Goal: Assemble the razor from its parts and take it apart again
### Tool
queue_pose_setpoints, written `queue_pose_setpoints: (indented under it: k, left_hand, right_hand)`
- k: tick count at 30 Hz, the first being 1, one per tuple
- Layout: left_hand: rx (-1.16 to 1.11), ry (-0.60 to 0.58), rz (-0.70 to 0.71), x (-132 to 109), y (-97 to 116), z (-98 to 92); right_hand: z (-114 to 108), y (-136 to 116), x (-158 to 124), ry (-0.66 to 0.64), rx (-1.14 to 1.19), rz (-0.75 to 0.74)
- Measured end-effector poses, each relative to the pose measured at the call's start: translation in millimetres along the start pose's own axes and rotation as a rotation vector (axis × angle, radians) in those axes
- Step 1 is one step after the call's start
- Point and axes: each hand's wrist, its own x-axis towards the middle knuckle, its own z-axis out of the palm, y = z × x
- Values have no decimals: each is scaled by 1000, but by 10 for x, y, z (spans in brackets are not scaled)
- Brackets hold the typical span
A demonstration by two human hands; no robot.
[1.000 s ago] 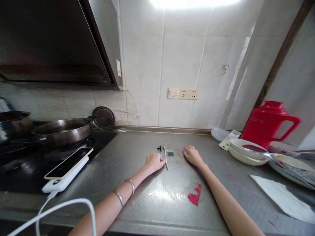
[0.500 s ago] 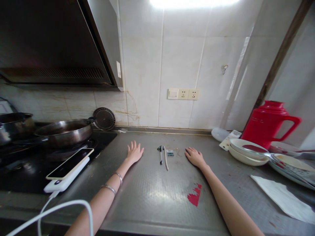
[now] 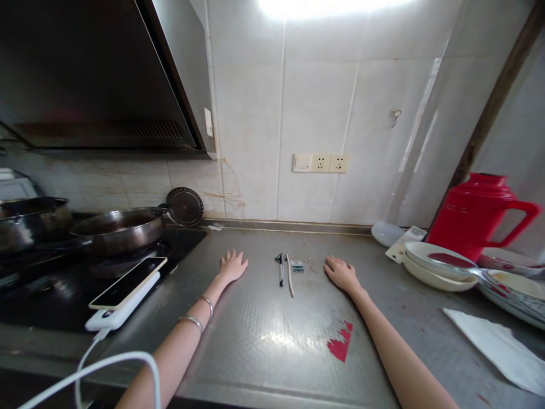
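My left hand (image 3: 232,266) lies flat on the steel counter (image 3: 264,335), fingers stretched out, holding nothing. My right hand (image 3: 340,272) also rests palm down on the counter, fingers extended, holding nothing. Between the two hands lie a dark pen-like tool (image 3: 280,270), a thin pale stick (image 3: 290,275) beside it, and a small greenish item (image 3: 297,265). The left hand is about a hand's width left of the dark tool; the right hand sits just right of the small item. Two bracelets (image 3: 200,312) circle my left wrist.
A phone on a white power bank (image 3: 125,291) with a white cable (image 3: 110,363) lies on the black hob at left, near a steel pan (image 3: 117,230). At right stand a red thermos jug (image 3: 479,213), stacked bowls and plates (image 3: 434,264) and a paper napkin (image 3: 496,346). A red scrap (image 3: 340,343) lies near the front.
My left hand let go of the dark tool and stick and moved left, then settled flat and open. The right hand stayed put. The view shifted slightly.
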Motion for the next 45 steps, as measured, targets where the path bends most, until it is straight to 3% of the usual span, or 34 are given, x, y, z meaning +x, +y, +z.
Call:
queue_pose_setpoints:
  k: [14,20,24,28,30,35,40,45]
  left_hand:
    - [36,59,12,-48,40,-79]
    - [-29,214,-68,-103,127,-214]
    - [-110,224,-23,-156,381,-253]
    - [-290,52,8,-217,789,-222]
    - [-286,8,39,-252,997,-219]
    - [-102,55,131,-303,1394,-259]
    - [-45,1,103,-264,1574,-261]
    - [-107,-71,72,-232,1575,-226]
  right_hand:
    - [-62,-43,-22,-52,-47,22]
    - [-79,-50,-31,-40,-31,25]
    - [-86,-51,-36,-29,-32,15]
    - [-94,-55,-40,-26,-25,20]
    - [-95,-58,-41,-22,-20,21]
    - [-98,-65,-41,-15,-23,18]
    - [-110,-72,-41,-23,-30,27]
    - [-101,-70,-38,-15,-28,29]
